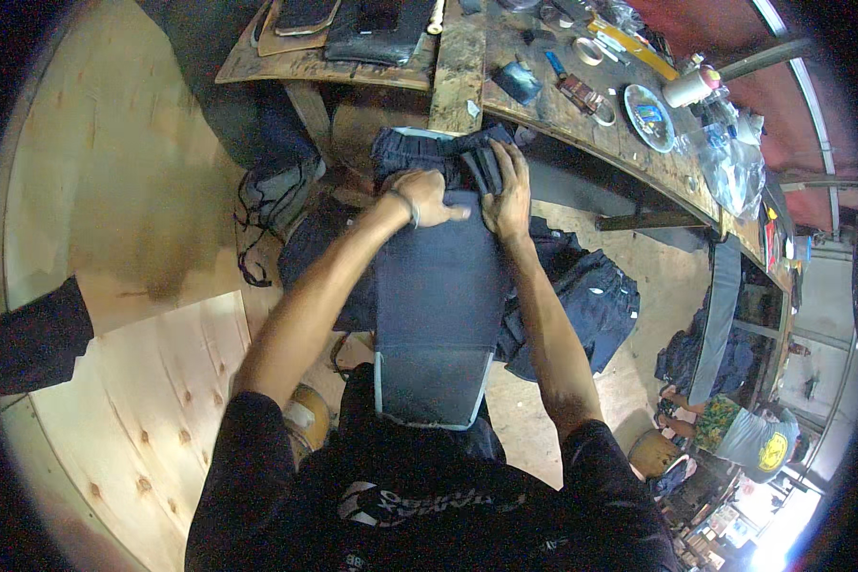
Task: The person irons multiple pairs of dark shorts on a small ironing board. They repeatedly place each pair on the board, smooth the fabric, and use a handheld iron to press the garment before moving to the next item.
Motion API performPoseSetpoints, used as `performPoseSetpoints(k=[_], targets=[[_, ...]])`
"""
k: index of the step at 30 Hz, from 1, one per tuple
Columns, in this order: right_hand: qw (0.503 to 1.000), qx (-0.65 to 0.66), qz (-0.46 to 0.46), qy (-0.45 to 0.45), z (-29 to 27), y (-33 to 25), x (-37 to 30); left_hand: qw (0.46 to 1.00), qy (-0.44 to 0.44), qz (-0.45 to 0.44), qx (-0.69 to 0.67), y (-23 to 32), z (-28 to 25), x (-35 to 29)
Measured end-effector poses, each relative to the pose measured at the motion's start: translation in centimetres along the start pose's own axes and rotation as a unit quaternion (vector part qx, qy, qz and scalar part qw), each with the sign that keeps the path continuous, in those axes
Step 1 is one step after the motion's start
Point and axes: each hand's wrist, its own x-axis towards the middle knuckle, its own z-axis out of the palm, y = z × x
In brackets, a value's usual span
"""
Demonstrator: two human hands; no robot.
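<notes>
A dark navy garment [439, 276] is stretched over a long board [427, 386] with a pale rim, which points away from my body. At the far end its gathered waistband [408, 150] is bunched up. My left hand [425, 197] has its fingers curled into the bunched cloth, its thumb stretched to the right over the flat part. On the right edge, my right hand [509, 194] grips a folded part of the garment, fingers pointing away from me. Cloth hides some of its fingertips.
A stained wooden workbench [543, 119] carries tape rolls, a plate [649, 116] of small items and a plastic bag [729, 172]. Dark garments [586, 305] are piled right of the board. Plywood sheets [153, 410] lie left. Another person [748, 439] is far right.
</notes>
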Motion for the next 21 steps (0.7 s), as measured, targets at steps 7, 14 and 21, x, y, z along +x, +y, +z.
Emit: performPoseSetpoints(k=[7, 14, 21], targets=[[0.999, 0.033, -0.012, 0.009, 0.4, 0.5, -0.2, 0.979, -0.148, 0.095, -0.099, -3.2, -2.0, 1.4], [0.996, -0.012, -0.001, 0.091, -2.8, -4.1, -0.5, 0.987, 0.138, -0.047, 0.065, -0.8, -2.3, -1.9], [0.845, 0.246, -0.183, -0.439, -6.9, -13.2, -10.4, 0.950, 0.305, -0.009, 0.062, -1.5, 3.3, 1.1]])
